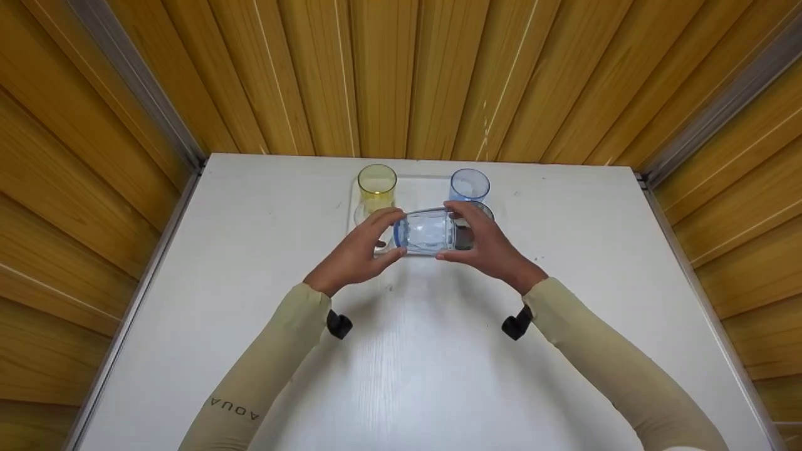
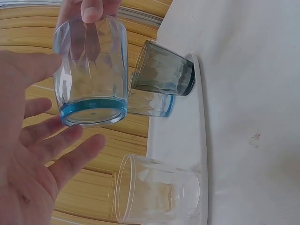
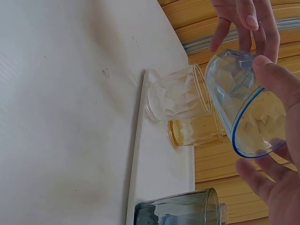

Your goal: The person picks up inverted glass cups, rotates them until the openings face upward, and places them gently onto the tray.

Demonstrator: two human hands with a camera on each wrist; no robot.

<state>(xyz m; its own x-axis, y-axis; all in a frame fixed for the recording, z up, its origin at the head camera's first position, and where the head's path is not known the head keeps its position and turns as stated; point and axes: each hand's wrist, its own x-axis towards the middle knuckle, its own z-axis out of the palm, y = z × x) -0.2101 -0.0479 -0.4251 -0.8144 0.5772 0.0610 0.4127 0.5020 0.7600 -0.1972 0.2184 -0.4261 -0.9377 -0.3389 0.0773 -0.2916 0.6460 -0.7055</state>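
A light blue glass tumbler (image 1: 429, 230) lies sideways in the air between both hands, above the front of a white tray (image 1: 426, 177). My left hand (image 1: 360, 249) holds its left end, the thumb below and fingers above. In the left wrist view, the thick blue base of this tumbler (image 2: 91, 75) is beside the left palm, with several fingers spread under it. My right hand (image 1: 495, 247) grips the other end; in the right wrist view its thumb and fingers are around the blue rim of the tumbler (image 3: 246, 110).
On the tray stand a yellow glass (image 1: 377, 180) at the back left, another blue glass (image 1: 470, 183) at the back right, a grey glass (image 2: 161, 70) in front of that one, and a clear glass (image 3: 176, 96) at the front left. Wood-patterned walls (image 1: 382, 75) enclose the white table (image 1: 407, 376).
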